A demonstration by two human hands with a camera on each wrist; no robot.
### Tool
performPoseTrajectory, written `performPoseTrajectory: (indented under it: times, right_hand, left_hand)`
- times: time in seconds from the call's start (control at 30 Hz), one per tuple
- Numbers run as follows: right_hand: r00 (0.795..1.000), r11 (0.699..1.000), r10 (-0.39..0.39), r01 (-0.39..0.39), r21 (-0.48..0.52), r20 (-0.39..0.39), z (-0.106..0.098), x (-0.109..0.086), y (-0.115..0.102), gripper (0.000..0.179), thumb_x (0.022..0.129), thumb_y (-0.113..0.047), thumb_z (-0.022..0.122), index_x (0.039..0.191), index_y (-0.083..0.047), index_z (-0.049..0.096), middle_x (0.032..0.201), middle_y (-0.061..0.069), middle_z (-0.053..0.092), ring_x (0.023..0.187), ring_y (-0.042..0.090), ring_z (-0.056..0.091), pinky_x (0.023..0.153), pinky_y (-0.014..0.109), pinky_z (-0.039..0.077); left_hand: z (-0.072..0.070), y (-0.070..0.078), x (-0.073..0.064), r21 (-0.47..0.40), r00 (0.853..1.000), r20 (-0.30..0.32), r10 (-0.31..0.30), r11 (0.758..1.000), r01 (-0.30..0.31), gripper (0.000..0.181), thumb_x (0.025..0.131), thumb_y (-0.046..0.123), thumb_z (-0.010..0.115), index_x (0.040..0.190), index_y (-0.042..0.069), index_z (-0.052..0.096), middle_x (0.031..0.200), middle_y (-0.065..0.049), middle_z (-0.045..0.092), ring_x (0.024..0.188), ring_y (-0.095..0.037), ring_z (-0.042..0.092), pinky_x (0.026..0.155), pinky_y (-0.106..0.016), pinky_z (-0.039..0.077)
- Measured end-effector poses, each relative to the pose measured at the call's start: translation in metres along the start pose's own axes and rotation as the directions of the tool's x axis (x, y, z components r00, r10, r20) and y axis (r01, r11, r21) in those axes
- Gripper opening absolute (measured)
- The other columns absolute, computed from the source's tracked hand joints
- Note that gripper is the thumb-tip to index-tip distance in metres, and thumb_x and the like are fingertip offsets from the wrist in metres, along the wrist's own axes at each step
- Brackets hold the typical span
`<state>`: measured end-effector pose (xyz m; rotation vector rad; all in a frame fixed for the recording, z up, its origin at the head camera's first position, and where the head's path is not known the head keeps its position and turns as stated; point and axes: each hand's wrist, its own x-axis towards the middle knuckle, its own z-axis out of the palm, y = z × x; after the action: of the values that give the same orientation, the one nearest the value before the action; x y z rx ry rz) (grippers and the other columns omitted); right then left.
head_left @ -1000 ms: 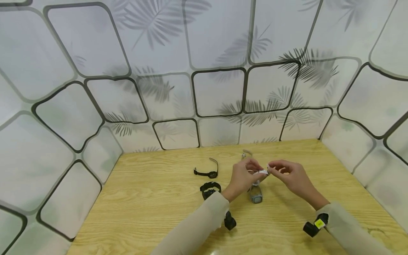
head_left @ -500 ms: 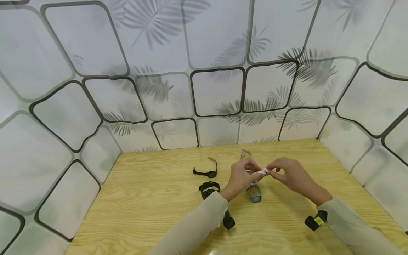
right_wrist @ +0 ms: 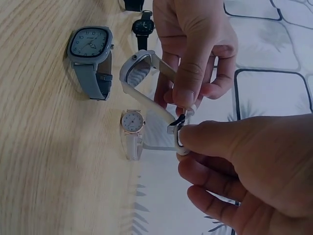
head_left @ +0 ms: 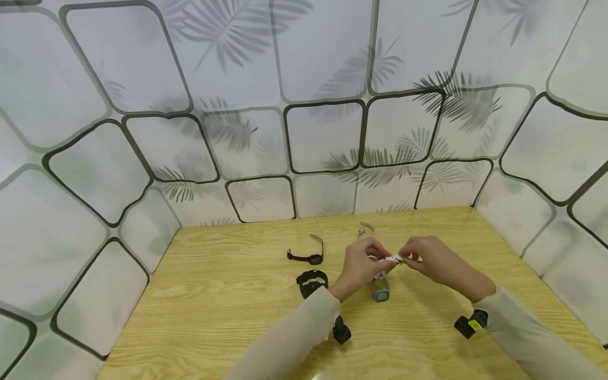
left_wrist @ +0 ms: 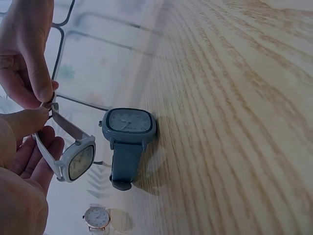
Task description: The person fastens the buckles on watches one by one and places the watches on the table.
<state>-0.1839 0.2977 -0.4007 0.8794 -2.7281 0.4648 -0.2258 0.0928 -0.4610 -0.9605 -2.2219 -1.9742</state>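
A white watch with a squarish case [left_wrist: 79,159] hangs from both hands above the table, its strap bent into a loop. My left hand [head_left: 361,264] pinches one part of the strap [right_wrist: 146,101] between thumb and fingers. Close beside it, my right hand [head_left: 434,264] pinches the strap at the metal buckle [right_wrist: 180,128]. The fingertips hide part of the buckle, so I cannot tell whether it is fastened. Below the hands, a grey-blue watch [right_wrist: 90,44] with a similar case rests on the table, its strap closed in a loop.
Behind the hands lies a small watch [right_wrist: 132,121] with a round face and pale strap. To the left are a black watch [head_left: 313,258] with its strap spread and a chunkier black watch [head_left: 311,282]. Patterned panels [head_left: 328,195] enclose the wooden table [head_left: 214,301].
My right hand has come slightly left, closer to the left hand. The strap end that stood up at its fingertips now lies lower, near the buckle. The left hand has barely moved.
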Motion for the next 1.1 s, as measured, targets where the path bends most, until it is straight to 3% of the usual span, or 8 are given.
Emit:
performPoseTrajectory:
  times: [0.13,0.23,0.37,0.53,0.77,0.97,1.1]
  right_hand:
    - [1.000,0.999,0.007,-0.007,0.043,-0.011,0.001,-0.002,0.000,0.012,0.088,-0.002,0.079,0.095,-0.012,0.079,0.087,-0.007,0.067,0.070,0.003,0.057,0.059,0.027,0.052]
    - [0.995,0.994,0.041,-0.032,0.101,-0.087,0.008,-0.006,0.002,0.012,0.091,-0.006,0.078,0.101,-0.012,0.079,0.092,-0.007,0.070,0.074,0.004,0.061,0.063,0.029,0.055]
    - [0.973,0.975,0.132,-0.092,0.204,-0.192,0.019,-0.014,0.007,0.015,0.094,-0.011,0.076,0.110,-0.013,0.078,0.098,-0.004,0.075,0.078,0.007,0.068,0.067,0.030,0.058]
    - [0.944,0.916,0.256,-0.168,0.365,-0.208,0.031,-0.021,0.011,0.019,0.099,-0.016,0.072,0.118,-0.013,0.075,0.103,-0.001,0.076,0.083,0.011,0.072,0.069,0.027,0.059]
    - [0.932,0.823,0.300,-0.146,0.549,-0.202,0.045,-0.029,0.007,0.031,0.100,-0.009,0.069,0.130,-0.008,0.070,0.114,0.010,0.075,0.090,0.013,0.074,0.074,0.024,0.060]
    - [0.927,0.810,0.312,-0.145,0.569,-0.207,0.051,-0.029,0.003,0.033,0.101,-0.009,0.068,0.134,-0.008,0.069,0.116,0.011,0.075,0.089,0.017,0.074,0.073,0.027,0.060]
    - [0.922,0.815,0.318,-0.147,0.561,-0.221,0.052,-0.028,0.004,0.032,0.101,-0.010,0.068,0.132,-0.010,0.069,0.116,0.010,0.075,0.087,0.017,0.074,0.071,0.031,0.061]
  left_hand:
    - [0.001,0.002,0.000,-0.004,1.000,-0.006,-0.013,1.000,0.013,0.014,0.087,0.001,0.081,0.092,0.000,0.068,0.093,-0.014,0.077,0.081,-0.010,0.073,0.073,-0.021,0.060]
    - [0.001,0.005,0.000,-0.008,1.000,-0.010,-0.029,1.000,0.029,0.015,0.087,0.002,0.082,0.093,0.001,0.069,0.094,-0.012,0.077,0.081,-0.007,0.072,0.074,-0.021,0.060]
    - [0.000,0.008,0.000,-0.025,0.998,-0.015,-0.058,0.998,0.057,0.018,0.086,0.006,0.084,0.095,0.005,0.069,0.094,-0.007,0.078,0.081,-0.005,0.072,0.074,-0.022,0.060]
    - [-0.001,0.009,0.001,-0.041,0.997,-0.018,-0.076,0.996,0.075,0.020,0.086,0.009,0.085,0.097,0.008,0.068,0.094,-0.001,0.077,0.082,-0.003,0.071,0.076,-0.023,0.059]
    - [-0.003,0.009,0.000,-0.025,0.997,-0.026,-0.076,0.997,0.075,0.020,0.086,0.011,0.085,0.097,0.009,0.068,0.096,-0.002,0.078,0.085,-0.004,0.072,0.075,-0.023,0.059]
    - [-0.003,0.008,0.000,-0.029,0.996,-0.034,-0.083,0.996,0.082,0.019,0.086,0.011,0.085,0.097,0.006,0.069,0.096,-0.005,0.078,0.084,-0.006,0.072,0.075,-0.022,0.059]
    - [-0.005,0.011,0.000,-0.017,0.996,0.001,-0.094,0.995,0.094,0.024,0.087,0.011,0.084,0.107,0.007,0.070,0.103,-0.008,0.077,0.088,-0.006,0.071,0.079,-0.022,0.058]
